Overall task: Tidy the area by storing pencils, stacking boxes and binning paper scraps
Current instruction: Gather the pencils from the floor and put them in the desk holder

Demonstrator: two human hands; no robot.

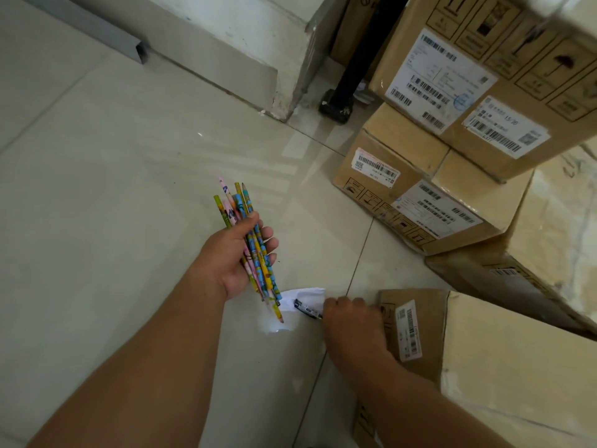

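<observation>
L hand (235,257) raised over tiled floor (113,189), palm up, thumb and fingers clasped round a bundle of coloured pencils (255,250). Bundle sticks out of the fist at both ends. R hand (352,321) down at floor level, back of hand to camera, meeting the end of a dark pen (305,307). Fingers hidden, so grip cannot be told. Pen lies on a white paper scrap (307,294) on the floor, just beside a labelled cardboard box (484,350). More labelled boxes (436,195) stacked behind, nr wall corner.

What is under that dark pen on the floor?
A white paper scrap lies under the dark pen. The right hand covers the pen's other end, so that part is hidden.
</observation>
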